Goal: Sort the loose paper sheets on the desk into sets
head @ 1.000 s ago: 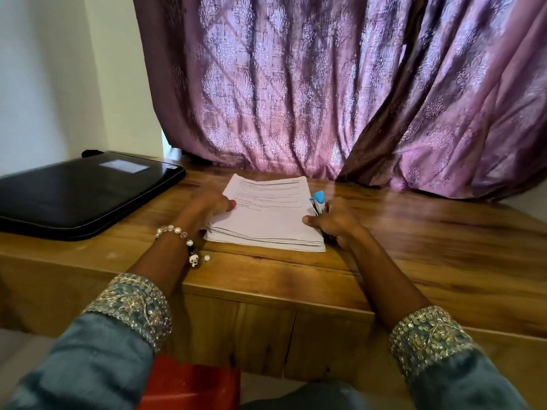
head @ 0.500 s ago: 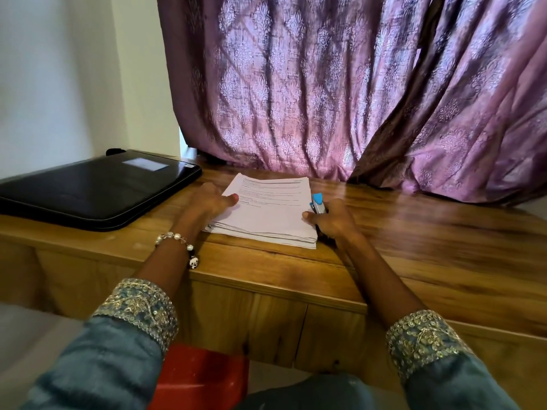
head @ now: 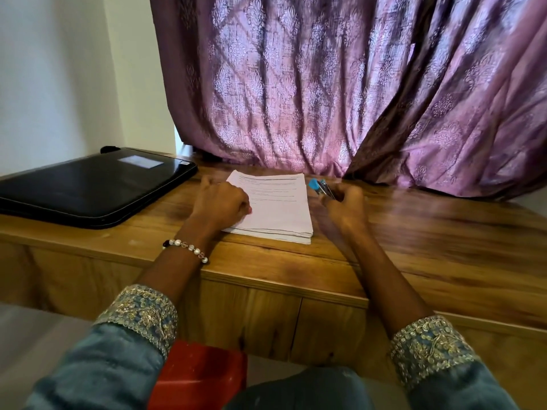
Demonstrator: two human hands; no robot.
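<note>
Stack of white printed paper sheets (head: 275,207) lies squared on the brown wooden desk (head: 429,232), mid-desk near the purple patterned curtain (head: 325,84). Left hand (head: 219,204), fingers curled, rests on the stack's left edge; whether it pinches a sheet I cannot tell. Right hand (head: 344,207) grips a small blue-tipped metal stapler (head: 321,187) just beside the stack's right edge. Step looks like setup: nothing separated into sets yet. Next move likely calls for peeling the top few sheets off while holding the rest down. Black zipped laptop case (head: 88,187) sits far left, well apart.
</note>
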